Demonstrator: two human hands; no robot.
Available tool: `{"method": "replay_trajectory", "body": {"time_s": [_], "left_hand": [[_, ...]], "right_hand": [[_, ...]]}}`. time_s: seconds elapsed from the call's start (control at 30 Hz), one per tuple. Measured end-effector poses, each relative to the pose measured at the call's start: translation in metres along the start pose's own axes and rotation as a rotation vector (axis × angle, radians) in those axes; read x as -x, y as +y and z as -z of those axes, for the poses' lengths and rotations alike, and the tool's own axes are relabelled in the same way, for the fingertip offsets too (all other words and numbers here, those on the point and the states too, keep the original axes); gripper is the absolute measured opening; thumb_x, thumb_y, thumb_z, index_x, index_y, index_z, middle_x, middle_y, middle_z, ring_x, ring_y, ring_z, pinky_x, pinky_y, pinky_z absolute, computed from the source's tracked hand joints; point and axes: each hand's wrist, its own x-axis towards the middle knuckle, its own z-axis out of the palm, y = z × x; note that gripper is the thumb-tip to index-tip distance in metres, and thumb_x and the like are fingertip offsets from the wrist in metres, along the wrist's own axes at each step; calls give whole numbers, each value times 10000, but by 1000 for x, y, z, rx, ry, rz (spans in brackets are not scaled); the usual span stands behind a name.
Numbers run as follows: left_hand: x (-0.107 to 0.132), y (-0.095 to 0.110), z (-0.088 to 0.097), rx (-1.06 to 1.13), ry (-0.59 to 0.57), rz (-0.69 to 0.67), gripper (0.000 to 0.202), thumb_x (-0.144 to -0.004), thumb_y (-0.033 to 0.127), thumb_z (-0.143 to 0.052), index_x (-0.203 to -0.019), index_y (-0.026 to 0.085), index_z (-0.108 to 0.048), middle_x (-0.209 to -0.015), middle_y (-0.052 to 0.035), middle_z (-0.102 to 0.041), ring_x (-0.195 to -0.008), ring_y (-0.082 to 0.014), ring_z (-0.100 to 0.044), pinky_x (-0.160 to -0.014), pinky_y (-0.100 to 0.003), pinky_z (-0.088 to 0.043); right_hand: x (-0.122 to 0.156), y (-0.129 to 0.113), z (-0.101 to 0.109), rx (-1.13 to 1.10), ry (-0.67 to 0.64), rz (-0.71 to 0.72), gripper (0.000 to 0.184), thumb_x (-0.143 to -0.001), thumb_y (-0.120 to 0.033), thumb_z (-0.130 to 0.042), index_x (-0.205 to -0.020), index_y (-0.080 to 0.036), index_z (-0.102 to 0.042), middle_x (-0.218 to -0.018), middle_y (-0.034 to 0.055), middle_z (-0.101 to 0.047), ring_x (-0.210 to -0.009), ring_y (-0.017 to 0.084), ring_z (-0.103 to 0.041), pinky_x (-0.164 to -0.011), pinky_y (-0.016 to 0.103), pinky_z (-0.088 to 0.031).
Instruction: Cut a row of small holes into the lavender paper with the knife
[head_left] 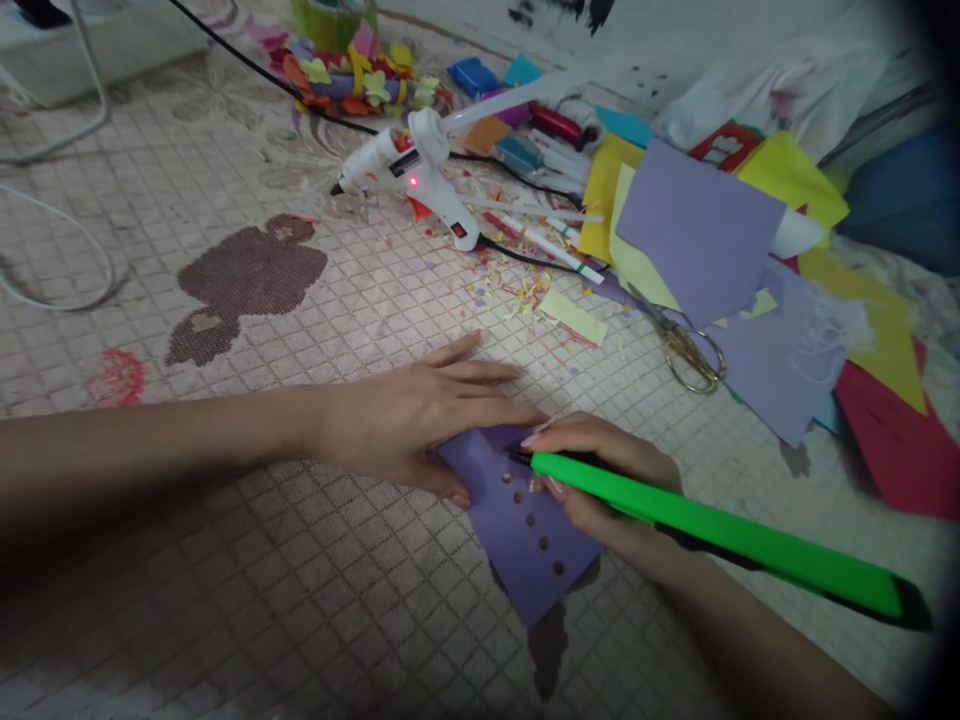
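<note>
A piece of purple paper (502, 560) lies on the patterned cloth, with a row of several small round holes down its middle. My left hand (405, 410) rests flat on the paper's upper left edge, fingers stretched out and pressing it to the cloth. Gripped near its front end by my right hand (622, 480) is a green utility knife (720, 520) with black parts. Its dark tip meets the paper just above the row of holes. The long body slants back over my right wrist; the blade itself is too small to make out.
Beyond my hands stands a white glue gun (427, 180) with a red light lit and a black cord. Paper scraps (525, 295) litter the cloth. Gold-handled scissors (694, 360) lie beside stacked coloured sheets (697, 220). Paper flowers (352, 80) are heaped at the back.
</note>
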Motion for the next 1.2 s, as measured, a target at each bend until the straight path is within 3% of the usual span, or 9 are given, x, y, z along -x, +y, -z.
{"method": "replay_trajectory", "body": {"time_s": [0.43, 0.73, 0.93, 1.1, 1.2], "left_hand": [[0, -1, -1, -25, -14, 6, 742, -875, 459, -700, -1490, 205, -370, -1483, -101, -513, -1483, -336, -283, -1216, -585, 34], [0, -2, -3, -20, 20, -15, 788, -834, 447, -751, -1492, 230, -374, -1465, -98, -534, -1468, -341, -318, -1212, -610, 10], [3, -3, -4, -51, 30, -39, 742, -866, 509, -700, -1474, 217, -390, -1437, -107, -561, -1460, -326, -336, -1221, -581, 11], [5, 0, -1, -68, 6, -29, 734, -837, 549, -713, -1434, 210, -453, -1433, -81, -569, -1455, -316, -345, -1234, -528, 35], [5, 1, 2, -63, -25, -11, 621, -901, 519, -648, -1423, 230, -475, -1464, -59, -542, -1474, -298, -314, -1236, -518, 29]], "right_hand": [[-1, 0, -1, 33, -22, 46, 304, -774, -5, -602, -971, -206, -717, -838, 14, -705, -701, 117, -685, -632, 246, -557], [9, 2, -1, -42, 81, -24, 318, -784, -22, -634, -1008, -235, -710, -838, -13, -709, -709, 129, -669, -664, 277, -565], [5, -1, 1, -55, 23, 74, 314, -782, -5, -618, -1011, -198, -710, -852, 11, -714, -728, 127, -678, -637, 266, -553], [9, 2, 2, -69, 46, 28, 334, -781, -7, -617, -1017, -224, -711, -878, 9, -720, -721, 129, -678, -638, 277, -552], [11, 0, 0, -63, 45, -10, 342, -784, -10, -607, -1016, -238, -712, -845, 2, -718, -694, 130, -679, -616, 276, -552]]}}
